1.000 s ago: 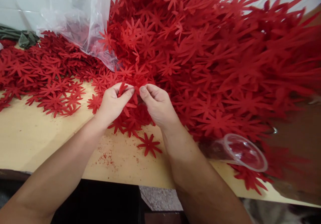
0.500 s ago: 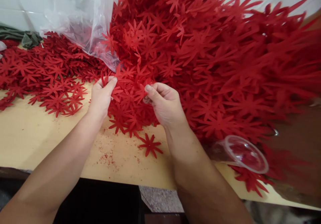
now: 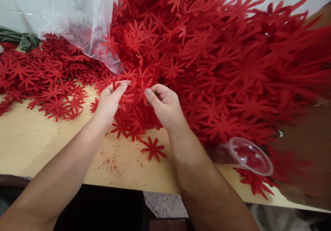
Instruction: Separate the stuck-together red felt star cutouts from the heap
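Observation:
My left hand is closed in a pinch on a red flower-shaped cutout, whose narrow petals stick out past the thumb. Just to its right, my right hand has thumb and forefinger pinched together at a red petal piece. Whether both hands grip the same cutout cannot be made out against the red behind. A big heap of red flower cutouts rises beyond both hands. One loose cutout lies flat on the table below them.
A clear plastic bag hangs at the back beside a lower pile of red cutouts. At the right, a clear plastic cup lies on its side. Red crumbs dot the wooden table. Dark green cloth sits at the far left.
My left hand has moved right, closer to my right hand, which has shifted slightly left. The whole view has drifted a little.

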### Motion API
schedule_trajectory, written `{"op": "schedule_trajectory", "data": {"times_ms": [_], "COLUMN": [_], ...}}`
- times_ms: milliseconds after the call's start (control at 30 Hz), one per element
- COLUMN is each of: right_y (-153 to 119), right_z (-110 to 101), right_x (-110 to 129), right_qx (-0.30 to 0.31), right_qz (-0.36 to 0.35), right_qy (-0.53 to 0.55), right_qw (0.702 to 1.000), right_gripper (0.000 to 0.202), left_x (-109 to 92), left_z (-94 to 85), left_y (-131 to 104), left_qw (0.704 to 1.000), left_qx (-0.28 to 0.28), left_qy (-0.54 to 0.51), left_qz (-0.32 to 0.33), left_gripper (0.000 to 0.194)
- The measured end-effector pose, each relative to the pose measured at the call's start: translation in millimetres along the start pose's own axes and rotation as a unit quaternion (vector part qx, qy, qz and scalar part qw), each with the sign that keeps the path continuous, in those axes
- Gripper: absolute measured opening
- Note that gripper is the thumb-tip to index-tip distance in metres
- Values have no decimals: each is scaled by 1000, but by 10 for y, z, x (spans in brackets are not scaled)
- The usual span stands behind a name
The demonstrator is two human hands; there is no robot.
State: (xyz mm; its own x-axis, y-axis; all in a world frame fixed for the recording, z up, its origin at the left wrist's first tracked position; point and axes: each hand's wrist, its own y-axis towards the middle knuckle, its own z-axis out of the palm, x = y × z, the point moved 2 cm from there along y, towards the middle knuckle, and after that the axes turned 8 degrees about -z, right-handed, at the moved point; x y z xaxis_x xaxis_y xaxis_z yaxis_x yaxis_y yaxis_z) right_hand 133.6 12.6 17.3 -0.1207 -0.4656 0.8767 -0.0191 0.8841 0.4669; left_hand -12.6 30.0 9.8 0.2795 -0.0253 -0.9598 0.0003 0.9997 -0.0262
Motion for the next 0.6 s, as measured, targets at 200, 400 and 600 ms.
{"op": "schedule_trajectory", "data": {"times_ms": [200, 400, 600], "right_y": [7, -4, -8], "right_z": [-25, 23, 77], "right_x": [-24, 20, -22], "right_qx": [-23, -25, 30], "right_qz": [-2, -10, -13], "right_qy": [-4, 22, 36], "right_qw": [1000, 999, 999], "right_gripper": [47, 49, 44], "left_x": [-103, -1, 44], "left_z": [-63, 167, 133], "left_y": [15, -152, -120], "left_qw": [989, 985, 986], "left_qx": [-50, 130, 63], "left_qy": [53, 103, 135], "left_qz": [130, 56, 80], "left_gripper": [9, 17, 7]}}
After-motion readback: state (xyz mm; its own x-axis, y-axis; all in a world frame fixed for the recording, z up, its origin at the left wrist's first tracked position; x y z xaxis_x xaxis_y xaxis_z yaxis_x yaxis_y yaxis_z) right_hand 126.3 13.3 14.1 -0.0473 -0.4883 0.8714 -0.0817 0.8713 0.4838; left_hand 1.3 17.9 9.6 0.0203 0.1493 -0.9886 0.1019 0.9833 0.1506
